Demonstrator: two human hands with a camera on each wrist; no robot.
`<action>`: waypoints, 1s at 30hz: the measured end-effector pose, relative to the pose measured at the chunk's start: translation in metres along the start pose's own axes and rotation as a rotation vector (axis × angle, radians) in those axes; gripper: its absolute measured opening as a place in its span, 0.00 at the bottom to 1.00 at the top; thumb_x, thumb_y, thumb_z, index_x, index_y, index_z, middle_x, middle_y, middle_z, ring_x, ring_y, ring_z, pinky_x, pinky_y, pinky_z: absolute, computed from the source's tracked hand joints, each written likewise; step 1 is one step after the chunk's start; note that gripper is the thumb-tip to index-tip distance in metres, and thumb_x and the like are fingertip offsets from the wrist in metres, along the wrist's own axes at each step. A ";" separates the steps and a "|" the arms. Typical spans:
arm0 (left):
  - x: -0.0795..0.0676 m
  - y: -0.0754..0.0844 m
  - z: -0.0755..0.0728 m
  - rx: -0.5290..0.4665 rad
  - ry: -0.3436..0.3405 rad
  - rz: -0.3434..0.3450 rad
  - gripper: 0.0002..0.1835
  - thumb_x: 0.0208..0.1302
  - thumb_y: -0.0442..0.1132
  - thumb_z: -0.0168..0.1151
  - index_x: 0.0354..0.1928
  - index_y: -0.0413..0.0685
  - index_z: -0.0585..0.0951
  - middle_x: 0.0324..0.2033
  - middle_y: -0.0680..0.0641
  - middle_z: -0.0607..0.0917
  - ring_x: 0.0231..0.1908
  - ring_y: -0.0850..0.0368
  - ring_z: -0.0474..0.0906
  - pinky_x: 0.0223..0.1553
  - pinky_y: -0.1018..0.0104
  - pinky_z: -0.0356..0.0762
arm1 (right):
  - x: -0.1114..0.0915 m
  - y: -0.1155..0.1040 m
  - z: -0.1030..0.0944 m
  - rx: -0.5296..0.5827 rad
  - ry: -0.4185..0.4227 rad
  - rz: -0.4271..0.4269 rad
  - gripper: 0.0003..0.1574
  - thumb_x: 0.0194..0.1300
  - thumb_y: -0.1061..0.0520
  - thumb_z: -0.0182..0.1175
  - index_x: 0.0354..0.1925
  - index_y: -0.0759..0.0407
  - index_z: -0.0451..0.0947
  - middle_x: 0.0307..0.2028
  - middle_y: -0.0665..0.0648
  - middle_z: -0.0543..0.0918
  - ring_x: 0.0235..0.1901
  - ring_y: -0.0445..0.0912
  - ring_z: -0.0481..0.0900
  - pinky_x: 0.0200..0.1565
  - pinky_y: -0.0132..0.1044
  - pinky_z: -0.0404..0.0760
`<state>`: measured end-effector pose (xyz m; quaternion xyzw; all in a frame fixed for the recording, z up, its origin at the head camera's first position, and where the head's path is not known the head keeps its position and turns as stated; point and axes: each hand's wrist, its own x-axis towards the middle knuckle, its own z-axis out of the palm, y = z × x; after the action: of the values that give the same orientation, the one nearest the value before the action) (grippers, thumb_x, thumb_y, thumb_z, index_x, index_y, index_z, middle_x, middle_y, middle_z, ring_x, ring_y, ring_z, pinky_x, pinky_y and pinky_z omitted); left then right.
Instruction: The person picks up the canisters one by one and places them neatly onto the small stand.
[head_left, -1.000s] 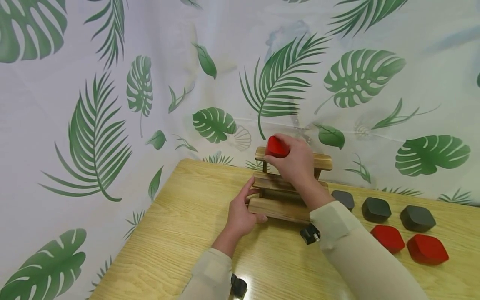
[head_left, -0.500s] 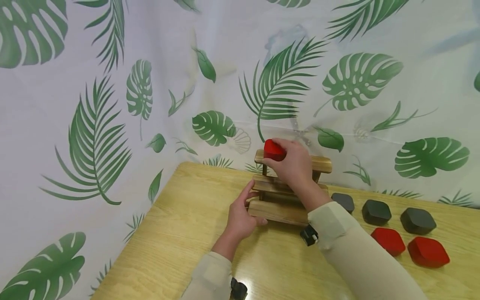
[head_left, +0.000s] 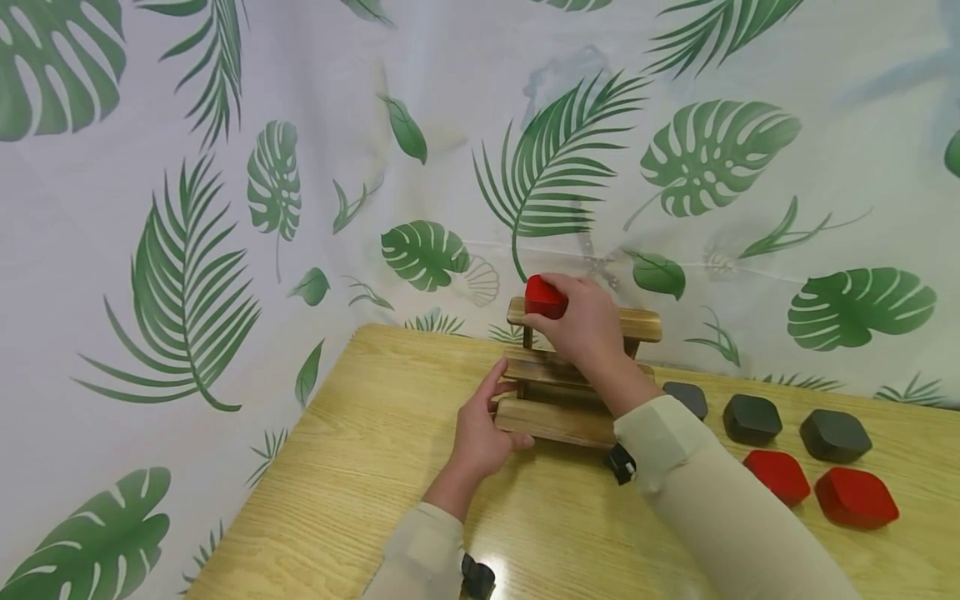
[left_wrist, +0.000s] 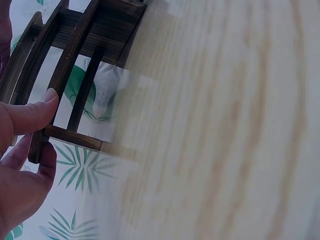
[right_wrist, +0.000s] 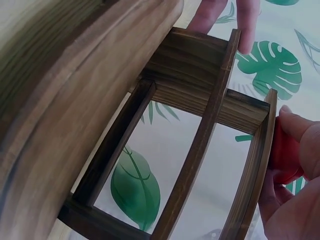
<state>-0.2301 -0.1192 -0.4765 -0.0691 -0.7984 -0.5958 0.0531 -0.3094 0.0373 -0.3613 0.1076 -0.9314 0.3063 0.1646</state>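
Observation:
A three-step wooden stand (head_left: 558, 421) stands against the far wall. My left hand (head_left: 482, 429) grips its left end; in the left wrist view the thumb (left_wrist: 32, 115) lies over one slat and the fingers curl behind it. At the left part of the top step, my right hand (head_left: 588, 325) holds a red rounded block (head_left: 545, 297) between thumb and fingers. In the right wrist view the red block (right_wrist: 285, 155) appears against the top slat, partly covered by the fingers. My right forearm hides the stand's right side.
Right of the stand, several dark grey rounded blocks (head_left: 752, 418) sit in a row on the wooden table (head_left: 360, 467). Two more red blocks (head_left: 857, 497) lie in front of them. A leaf-printed cloth (head_left: 442, 100) hangs behind and at the left.
My right hand has shifted slightly left along the top step with the red block, which now sits more level. My left hand keeps its grip on the stand.

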 end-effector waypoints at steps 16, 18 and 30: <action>-0.001 0.002 0.001 -0.018 0.002 -0.008 0.64 0.37 0.17 0.79 0.76 0.67 0.62 0.58 0.48 0.80 0.47 0.45 0.72 0.33 0.62 0.79 | 0.002 0.003 -0.001 0.008 -0.006 0.016 0.41 0.55 0.48 0.77 0.66 0.51 0.76 0.56 0.63 0.78 0.53 0.60 0.74 0.48 0.54 0.80; -0.001 0.001 0.002 -0.018 -0.001 -0.013 0.64 0.38 0.18 0.79 0.76 0.69 0.62 0.58 0.50 0.80 0.47 0.45 0.72 0.32 0.62 0.79 | 0.002 0.003 -0.001 0.011 -0.007 0.024 0.41 0.55 0.49 0.77 0.66 0.51 0.76 0.56 0.62 0.78 0.53 0.60 0.73 0.48 0.54 0.80; -0.002 0.000 0.002 -0.009 -0.007 -0.019 0.64 0.39 0.18 0.79 0.76 0.70 0.61 0.59 0.49 0.80 0.50 0.45 0.71 0.37 0.62 0.79 | 0.002 0.006 -0.001 0.022 0.021 0.025 0.51 0.51 0.49 0.79 0.71 0.51 0.69 0.61 0.62 0.77 0.57 0.59 0.73 0.52 0.54 0.77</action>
<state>-0.2284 -0.1171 -0.4771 -0.0639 -0.7964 -0.5997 0.0441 -0.3125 0.0422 -0.3633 0.0946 -0.9275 0.3197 0.1694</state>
